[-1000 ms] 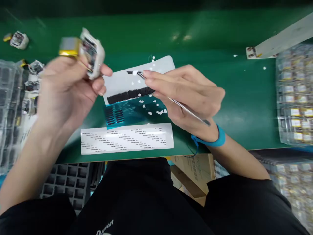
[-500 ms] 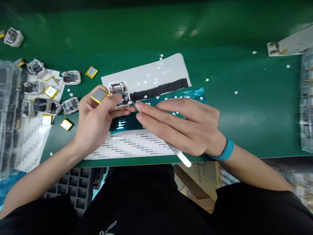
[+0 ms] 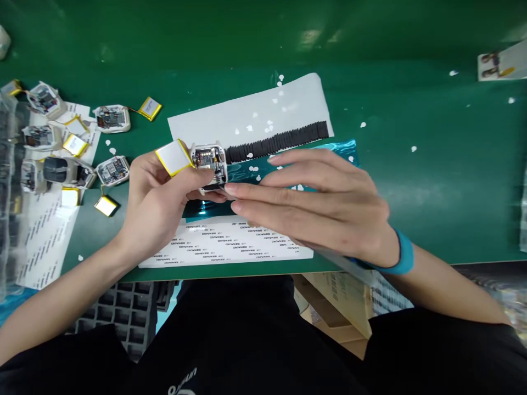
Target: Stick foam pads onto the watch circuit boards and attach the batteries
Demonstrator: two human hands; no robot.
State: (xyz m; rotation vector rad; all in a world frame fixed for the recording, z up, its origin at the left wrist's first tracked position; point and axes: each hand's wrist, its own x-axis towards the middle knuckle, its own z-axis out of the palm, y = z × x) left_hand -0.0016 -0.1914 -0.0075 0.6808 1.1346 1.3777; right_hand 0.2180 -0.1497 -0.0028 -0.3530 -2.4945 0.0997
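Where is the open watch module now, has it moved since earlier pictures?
Yes: the watch module moved toward the black strip, now at its left end.

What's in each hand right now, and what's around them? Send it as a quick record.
Left hand: holds open watch housing, battery at thumb
Right hand: holds tweezers, fingers beside housing
Nearby: black pad strip on white sheet, label sheet
Farther left: more open watches, loose batteries
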